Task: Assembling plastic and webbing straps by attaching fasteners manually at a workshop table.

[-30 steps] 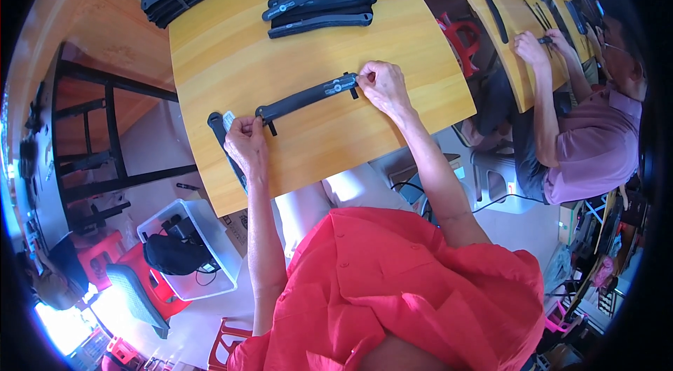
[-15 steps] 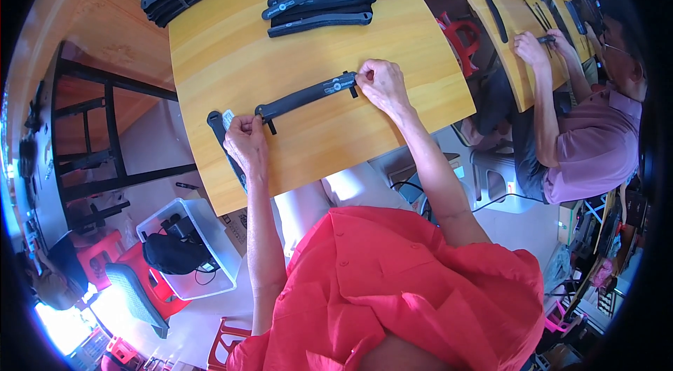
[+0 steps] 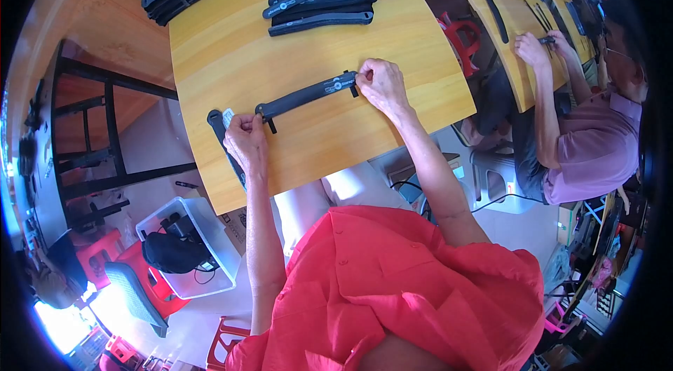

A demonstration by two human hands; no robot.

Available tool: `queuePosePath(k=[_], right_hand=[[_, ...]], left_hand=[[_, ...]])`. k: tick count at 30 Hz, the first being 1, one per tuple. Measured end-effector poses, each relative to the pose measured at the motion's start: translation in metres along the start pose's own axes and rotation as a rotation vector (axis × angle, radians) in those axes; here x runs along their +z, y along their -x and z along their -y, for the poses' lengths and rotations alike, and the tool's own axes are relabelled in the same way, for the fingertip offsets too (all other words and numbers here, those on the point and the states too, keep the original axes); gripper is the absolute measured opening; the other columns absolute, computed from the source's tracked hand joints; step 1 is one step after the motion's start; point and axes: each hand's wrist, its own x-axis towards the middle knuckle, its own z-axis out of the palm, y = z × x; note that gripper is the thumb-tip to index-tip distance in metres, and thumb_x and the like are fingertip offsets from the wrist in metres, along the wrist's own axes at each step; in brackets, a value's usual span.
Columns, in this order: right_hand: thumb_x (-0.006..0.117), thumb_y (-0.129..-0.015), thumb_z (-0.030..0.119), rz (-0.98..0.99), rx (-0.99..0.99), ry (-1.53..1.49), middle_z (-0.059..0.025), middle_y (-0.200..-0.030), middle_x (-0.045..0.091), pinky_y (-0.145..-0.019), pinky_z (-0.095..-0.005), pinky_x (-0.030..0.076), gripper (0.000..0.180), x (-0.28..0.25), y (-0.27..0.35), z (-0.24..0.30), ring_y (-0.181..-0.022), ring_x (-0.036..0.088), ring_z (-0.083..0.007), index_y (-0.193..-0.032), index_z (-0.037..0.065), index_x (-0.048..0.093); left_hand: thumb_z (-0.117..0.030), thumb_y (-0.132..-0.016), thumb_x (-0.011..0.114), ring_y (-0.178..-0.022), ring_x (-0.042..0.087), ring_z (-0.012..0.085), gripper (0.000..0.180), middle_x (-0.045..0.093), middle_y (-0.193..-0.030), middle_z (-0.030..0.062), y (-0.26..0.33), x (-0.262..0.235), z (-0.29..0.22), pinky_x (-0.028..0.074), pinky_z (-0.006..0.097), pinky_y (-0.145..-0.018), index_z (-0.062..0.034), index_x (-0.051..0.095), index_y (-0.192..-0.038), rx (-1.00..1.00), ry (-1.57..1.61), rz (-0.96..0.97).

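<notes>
On yellow wooden table [image 3: 231, 55], both hands gripping black strap [image 3: 308, 95].

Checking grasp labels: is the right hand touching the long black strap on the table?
Touching. The head view shows the right hand with fingertips pinching the end of the long black strap, no gap visible between them.

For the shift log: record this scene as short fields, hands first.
left hand: grips the near end of the long black strap piece
right hand: pinches the far end of the same piece
piece: lies flat on the yellow wooden table
far edge: stack of similar black pieces
left of table: clear bin on floor
right: another person at next table
</notes>
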Motion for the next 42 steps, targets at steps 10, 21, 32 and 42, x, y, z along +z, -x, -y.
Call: queuePosePath(k=[10,21,32,42], right_hand=[[0.057,-0.069,0.010,0.001,-0.008,0.044,-0.0176,-0.068,0.062,-0.066,-0.0407,0.048,0.010,0.002,0.000,-0.001,-0.068,0.061,-0.0318,-0.067,0.001,0.061],[0.057,-0.069,0.012,0.027,0.060,0.115,-0.0165,-0.069,0.063,-0.066,-0.0399,0.049,0.011,-0.002,-0.004,0.005,-0.070,0.062,-0.0312,-0.068,0.002,0.062],[0.057,-0.069,0.012,0.072,0.072,0.171,-0.0168,-0.075,0.064,-0.070,-0.0403,0.049,0.011,0.001,-0.005,0.007,-0.076,0.062,-0.0322,-0.072,0.002,0.062],[0.057,-0.070,0.011,0.051,0.078,0.160,-0.0164,-0.076,0.064,-0.070,-0.0401,0.049,0.010,0.001,-0.003,0.005,-0.078,0.062,-0.0317,-0.073,0.003,0.062]], left_hand=[[-0.012,-0.074,0.067,-0.057,0.062,0.0184,0.012,0.064,-0.063,0.0110,-0.001,0.001,0.002,0.047,0.030,-0.058,-0.0011,0.064,-0.073,0.016,-0.002,0.001],[-0.013,-0.072,0.069,-0.059,0.064,0.0211,0.014,0.065,-0.064,0.0110,-0.002,-0.001,-0.002,0.049,0.032,-0.059,-0.0008,0.064,-0.074,0.057,-0.066,-0.002],[-0.013,-0.074,0.066,-0.056,0.060,0.0144,0.014,0.063,-0.062,0.0076,-0.012,0.001,0.014,0.047,0.029,-0.059,0.0003,0.065,-0.075,0.005,0.000,0.022],[-0.012,-0.075,0.064,-0.059,0.061,0.0240,0.012,0.062,-0.063,0.0120,-0.001,0.003,-0.001,0.048,0.035,-0.062,-0.0007,0.062,-0.077,0.114,-0.109,-0.072]])
